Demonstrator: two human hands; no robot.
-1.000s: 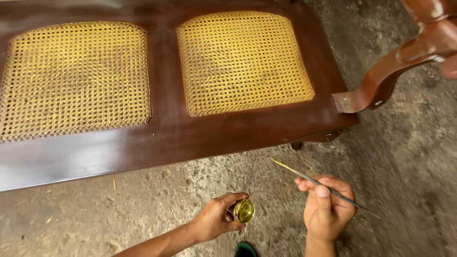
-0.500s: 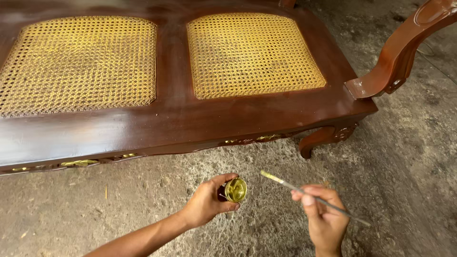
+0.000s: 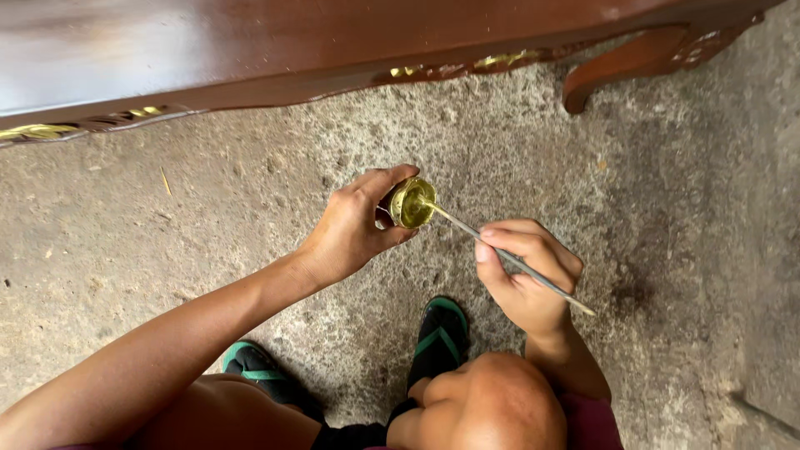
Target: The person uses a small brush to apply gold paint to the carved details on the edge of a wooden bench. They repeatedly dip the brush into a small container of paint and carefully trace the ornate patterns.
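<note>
In the head view, the left hand (image 3: 354, 229) was closed around a small round pot of gold paint (image 3: 410, 202), thumb on the near side and fingers curled over the far side, tilting the open mouth toward the right. The pot sat in the air above the concrete floor (image 3: 208, 217), just below the front rail of the dark wooden bench (image 3: 250, 50), whose carved edge showed touches of gold. The right hand (image 3: 525, 279) pinched a thin brush (image 3: 508, 258) near the middle of its handle, like a pen, with the tip dipped into the pot's mouth and the tail of the handle pointing down to the right. Two green-strapped sandals (image 3: 437, 337) rested on the floor beneath the hands.

The pot looked light and rigid, small enough to be held by two or three fingers; its rim appeared coated in wet paint, so it would likely be slippery there and was best taken by the side wall, kept near level to avoid spilling. The brush seemed very light, slender and somewhat flexible; a gentle pinch close to the middle probably gave the best control, well clear of the loaded bristles.
</note>
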